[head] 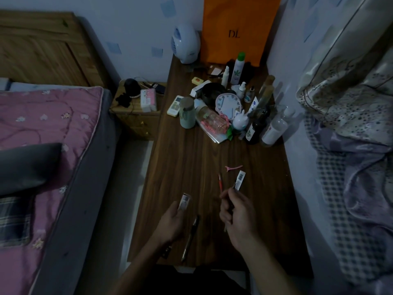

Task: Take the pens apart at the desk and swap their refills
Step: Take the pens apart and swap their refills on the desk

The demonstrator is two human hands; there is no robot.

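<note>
My left hand (173, 220) holds a pen part with a pale labelled end (184, 201) low over the dark wooden desk (187, 167). My right hand (237, 211) grips a thin dark pen piece that sticks up toward a labelled pen part (239, 180) lying on the desk. A red refill or pen (220, 183) lies just left of that hand's fingertips. A dark pen (190, 238) lies slanted on the desk between my wrists. Another small dark piece (166, 251) sits near the front edge under my left forearm.
A pink hair clip (233, 167) lies beyond the pens. Bottles, a cup (187, 112), a remote and a round clock (228, 103) crowd the back of the desk before an orange bag (236, 28). A bed (42, 145) stands left, bedding on the right.
</note>
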